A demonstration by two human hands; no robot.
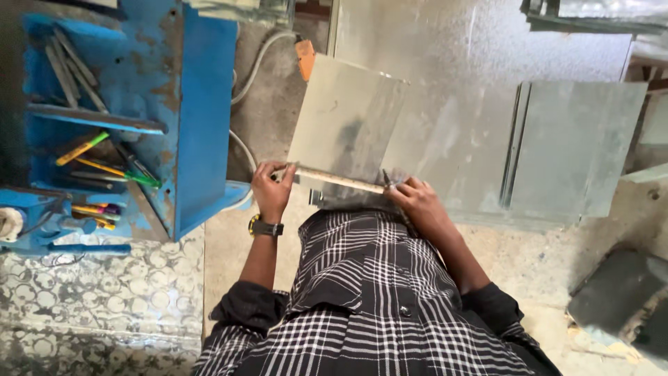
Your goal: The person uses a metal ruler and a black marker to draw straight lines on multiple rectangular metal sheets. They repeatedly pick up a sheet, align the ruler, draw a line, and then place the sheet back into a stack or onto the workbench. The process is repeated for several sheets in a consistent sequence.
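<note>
A grey sheet of metal or glass (344,122) lies tilted in front of me on a larger worktop. Along its near edge rests a pale wooden ruler (337,179). My left hand (271,189), with a dark wristwatch, presses the ruler's left end down. My right hand (412,198) grips a small thin marking or cutting tool (387,179) at the ruler's right end, its tip against the sheet. My black and white checked shirt fills the bottom of the view.
A worn blue tool rack (181,111) stands at left, holding screwdrivers, rods and pens. More grey sheets (577,146) lean at right. A white cable (254,66) runs behind the sheet. Patterned tile floor (104,299) lies at lower left, dark slabs at lower right.
</note>
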